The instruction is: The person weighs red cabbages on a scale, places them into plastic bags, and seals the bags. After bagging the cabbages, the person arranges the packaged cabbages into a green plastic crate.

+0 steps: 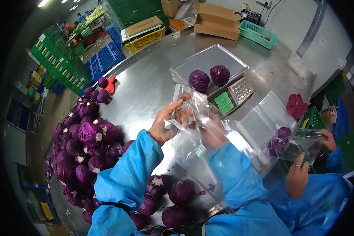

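My left hand [167,122] and my right hand [212,128] are at the middle, both on a clear plastic bag [192,151]. The left fingers are bent at the bag's upper part; the right hand shows blurred through the film. Just beyond them a scale [232,94] carries two red cabbages [199,81] on its metal tray, its green display lit. Several loose red cabbages [181,192] lie near my forearms. A large pile of red cabbages [91,133] covers the table's left side.
At the right, a co-worker's hands [297,177] hold a bagged cabbage [281,135] beside stacked clear bags [259,118]. A cardboard box [217,23] and a teal basket [257,34] stand at the back of the steel table [145,70]. Red gloves [297,106] lie farther right.
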A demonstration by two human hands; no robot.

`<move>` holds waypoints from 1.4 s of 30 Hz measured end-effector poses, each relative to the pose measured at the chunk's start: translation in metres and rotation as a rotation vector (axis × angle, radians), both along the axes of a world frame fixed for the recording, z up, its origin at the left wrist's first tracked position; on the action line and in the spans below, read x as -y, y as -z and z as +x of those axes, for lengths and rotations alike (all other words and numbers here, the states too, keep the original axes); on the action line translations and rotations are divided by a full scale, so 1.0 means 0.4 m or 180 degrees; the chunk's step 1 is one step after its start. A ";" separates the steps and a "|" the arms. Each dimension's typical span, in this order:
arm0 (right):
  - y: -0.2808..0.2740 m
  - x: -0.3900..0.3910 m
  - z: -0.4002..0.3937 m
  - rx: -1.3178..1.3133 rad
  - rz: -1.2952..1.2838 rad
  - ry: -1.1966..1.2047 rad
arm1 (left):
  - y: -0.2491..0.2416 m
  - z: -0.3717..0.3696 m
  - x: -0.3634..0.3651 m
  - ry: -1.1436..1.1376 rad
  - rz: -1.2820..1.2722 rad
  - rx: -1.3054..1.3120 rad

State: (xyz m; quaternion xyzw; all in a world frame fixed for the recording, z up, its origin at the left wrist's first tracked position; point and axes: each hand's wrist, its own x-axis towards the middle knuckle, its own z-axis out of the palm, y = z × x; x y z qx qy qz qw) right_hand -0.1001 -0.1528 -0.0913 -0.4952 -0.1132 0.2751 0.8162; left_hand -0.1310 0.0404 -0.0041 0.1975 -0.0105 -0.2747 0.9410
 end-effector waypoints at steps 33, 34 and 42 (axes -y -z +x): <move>-0.059 0.076 0.329 0.0102 0.0788 0.1956 | 0.136 0.315 0.064 -0.2631 0.1603 0.0210; -0.069 0.080 0.314 0.0211 0.0281 0.2034 | 0.115 0.282 0.054 -0.2540 0.1591 0.0405; -0.201 0.009 0.056 -0.0422 0.1339 0.1060 | -0.101 0.086 -0.077 -0.2998 0.2388 0.2279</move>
